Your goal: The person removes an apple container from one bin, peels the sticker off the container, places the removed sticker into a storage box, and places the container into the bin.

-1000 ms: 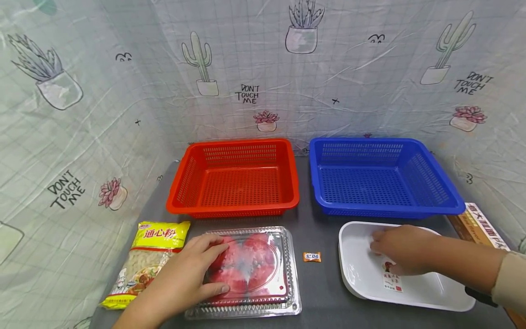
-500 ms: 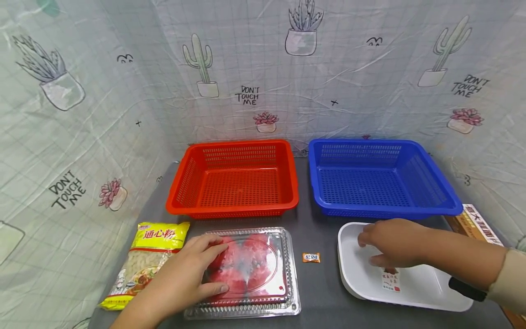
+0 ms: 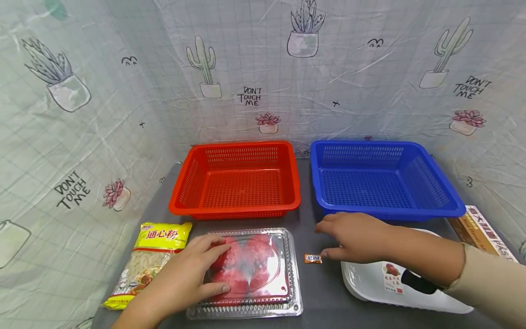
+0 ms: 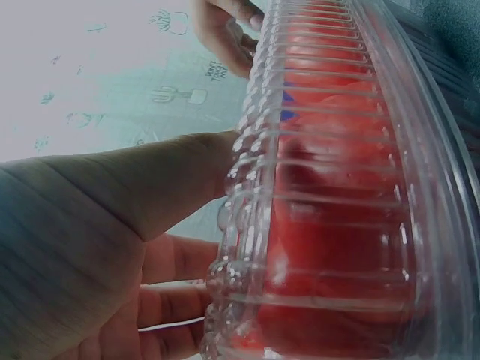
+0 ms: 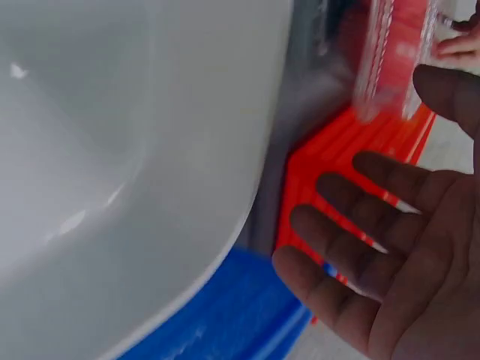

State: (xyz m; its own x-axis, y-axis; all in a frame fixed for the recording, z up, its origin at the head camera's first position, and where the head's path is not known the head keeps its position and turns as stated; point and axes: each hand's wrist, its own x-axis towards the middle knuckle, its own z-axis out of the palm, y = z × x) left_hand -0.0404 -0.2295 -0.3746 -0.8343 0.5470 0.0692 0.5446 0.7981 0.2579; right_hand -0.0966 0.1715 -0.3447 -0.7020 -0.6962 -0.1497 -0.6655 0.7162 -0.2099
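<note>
My left hand (image 3: 197, 269) rests with its fingers and thumb spread on the lid of a clear plastic clamshell box (image 3: 292, 269) with red contents. In the left wrist view, red shapes (image 4: 330, 232) show through the ribbed side of the box. A small orange-wrapped candy (image 3: 313, 258) lies on the table to the right of the box. Over the left part of the white tray (image 3: 356, 284) my right hand (image 3: 355, 237) is held palm down, holding nothing, its thumb tip right beside the candy. The right wrist view shows its extended fingers (image 5: 345, 277) beyond the tray rim.
Behind the box stands a red basket (image 3: 234, 211), and a blue basket (image 3: 382, 211) is behind the white tray. A yellow-topped bag of macaroni (image 3: 141, 260) lies at the left. At the far right, a long brown-and-white box (image 3: 478, 228) lies partly behind the tray.
My right hand has moved left, from over the middle of the white tray to its left edge near the candy. The left hand has stayed on the clamshell box.
</note>
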